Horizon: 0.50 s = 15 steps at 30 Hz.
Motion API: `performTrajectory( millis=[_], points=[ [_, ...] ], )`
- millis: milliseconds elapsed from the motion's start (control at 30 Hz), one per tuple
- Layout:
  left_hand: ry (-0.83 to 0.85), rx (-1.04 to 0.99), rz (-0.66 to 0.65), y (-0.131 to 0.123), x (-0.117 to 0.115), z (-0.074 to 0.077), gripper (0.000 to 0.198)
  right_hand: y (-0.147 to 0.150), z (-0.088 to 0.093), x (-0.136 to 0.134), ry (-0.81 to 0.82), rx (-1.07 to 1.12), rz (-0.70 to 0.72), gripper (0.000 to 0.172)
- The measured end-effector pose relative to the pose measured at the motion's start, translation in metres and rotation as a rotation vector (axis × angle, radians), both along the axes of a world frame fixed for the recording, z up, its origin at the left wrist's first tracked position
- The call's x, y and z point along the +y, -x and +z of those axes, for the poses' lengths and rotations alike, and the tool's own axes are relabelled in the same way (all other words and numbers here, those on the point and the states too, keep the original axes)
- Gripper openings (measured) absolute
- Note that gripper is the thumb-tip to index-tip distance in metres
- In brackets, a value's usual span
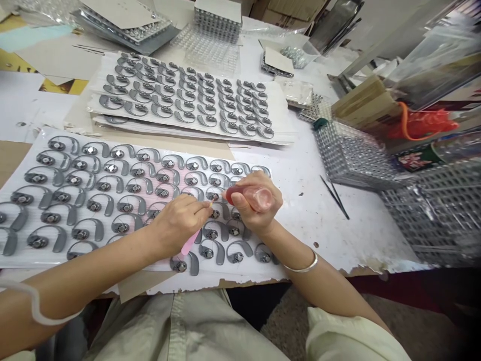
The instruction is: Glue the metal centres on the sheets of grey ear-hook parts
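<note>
My left hand (179, 220) is closed in a pinch on a slim tool with a flat pink handle (190, 242). The tool's thin tip shows just past my fingertips; its exact kind is unclear. My right hand (259, 200) wraps round a small soft reddish bottle (258, 196), tilted so its red nozzle end points left toward the tool tip. Both hands are close together above a white sheet (85, 254) bearing rows of grey ear-hook parts (130, 204), each with a round metallic piece. Some parts below my hands are hidden.
Behind lies a second stack of white sheets (98, 113) with more grey hooks. Black tweezers (334, 197) rest on the table at right. Stacked clear trays of silvery parts (356, 153) and a cardboard box (366, 103) stand further right. Carded trays (218, 22) sit at the back.
</note>
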<state>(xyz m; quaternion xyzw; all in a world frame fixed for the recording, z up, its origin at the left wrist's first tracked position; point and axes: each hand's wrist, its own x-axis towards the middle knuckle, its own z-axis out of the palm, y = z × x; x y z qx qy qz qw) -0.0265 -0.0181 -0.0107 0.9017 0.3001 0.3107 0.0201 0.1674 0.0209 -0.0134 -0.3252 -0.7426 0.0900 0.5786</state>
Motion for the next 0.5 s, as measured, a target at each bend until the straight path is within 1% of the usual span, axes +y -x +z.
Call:
performTrajectory(
  millis=[167,300,500],
  points=[
    [-0.008,0.015,-0.010,0.0031,0.0011,0.0005,0.020,-0.0002,0.0008,-0.0003,-0.005,0.004,-0.011,0.012],
    [-0.006,0.039,-0.010,0.0045,0.0012,-0.0004,0.023,-0.0004,0.0025,-0.0013,0.000,-0.013,-0.028,0.013],
    [-0.026,0.022,-0.002,0.0041,0.0006,0.0005,0.020,-0.0011,0.0026,-0.0017,-0.041,-0.023,-0.012,0.012]
  ],
)
